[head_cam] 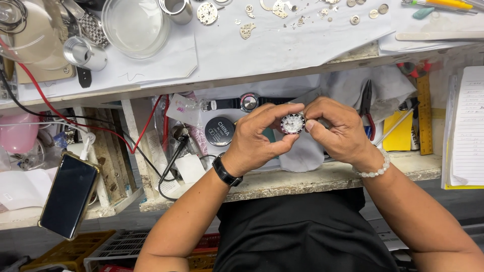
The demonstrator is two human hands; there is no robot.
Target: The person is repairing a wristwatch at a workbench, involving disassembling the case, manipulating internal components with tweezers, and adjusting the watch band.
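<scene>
Over a messy work table (282, 50), the left hand (259, 138) and right hand (338, 131) pinch a small watch (293, 123) tight, so hold it steady and press gently.

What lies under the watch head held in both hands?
Under the watch head, white cloth shows on the shelf. The left hand and right hand cover whatever lies beneath them.
</scene>
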